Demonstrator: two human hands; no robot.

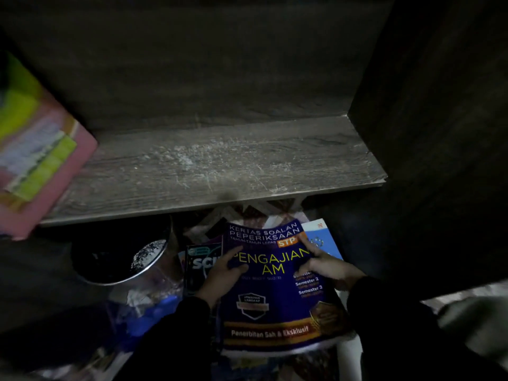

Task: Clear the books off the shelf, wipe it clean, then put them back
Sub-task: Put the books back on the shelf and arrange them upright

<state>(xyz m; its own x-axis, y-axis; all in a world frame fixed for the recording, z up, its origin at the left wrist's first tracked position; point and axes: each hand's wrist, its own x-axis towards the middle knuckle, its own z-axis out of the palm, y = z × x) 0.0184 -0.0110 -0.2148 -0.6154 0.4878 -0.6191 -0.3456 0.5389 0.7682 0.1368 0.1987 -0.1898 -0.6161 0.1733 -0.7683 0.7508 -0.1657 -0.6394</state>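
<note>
Head view: both hands hold a purple exam book [275,292] at 6 o'clock, below the shelf board [220,166].
I see my left hand [222,273] pinching the glossy soft cover at its left edge, thumb on top, and my right hand [324,264] gripping the right edge. The hands are apart, with the yellow title between them. The board is grey wood-grain laminate, flat, scratched and filmed with pale dust. At 9 o'clock a pink book [41,166] with green patches leans tilted over the board's left end. Under the purple book lie a black science book [198,268] and a light blue book [321,237]. A round metal-rimmed bin [121,259] sits at 8 o'clock, and a dark side panel [439,133] fills 3 o'clock.
</note>
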